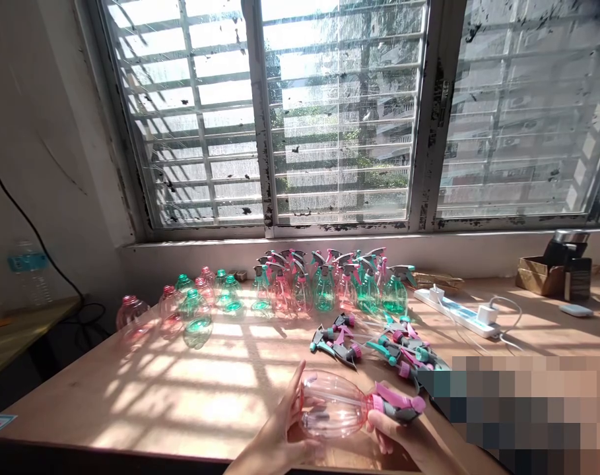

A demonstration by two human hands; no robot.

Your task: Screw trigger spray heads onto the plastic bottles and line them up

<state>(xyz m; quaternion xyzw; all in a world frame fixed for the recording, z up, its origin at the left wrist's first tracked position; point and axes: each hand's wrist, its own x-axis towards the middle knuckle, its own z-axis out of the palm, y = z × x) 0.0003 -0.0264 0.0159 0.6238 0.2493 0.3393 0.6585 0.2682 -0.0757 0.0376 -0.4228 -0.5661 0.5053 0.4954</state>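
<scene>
A clear pink spray bottle (334, 406) lies sideways between my hands, just above the table's front edge. My left hand (292, 419) is wrapped round its base end. At the neck, the fingers of my right hand (391, 432) grip the pink collar below the pink-and-grey trigger head (401, 402). The head sits on the bottle's neck, and a thin tube runs inside the bottle. Beyond my hands lies a pile of loose trigger heads (399, 346) in pink, teal and grey.
Several bottles with heads (324, 290) stand in rows by the window sill. Headless pink and green bottles (197, 320) stand at the back left. A white power strip (458, 313), a cardboard box (540, 274) and a pixelated patch are on the right.
</scene>
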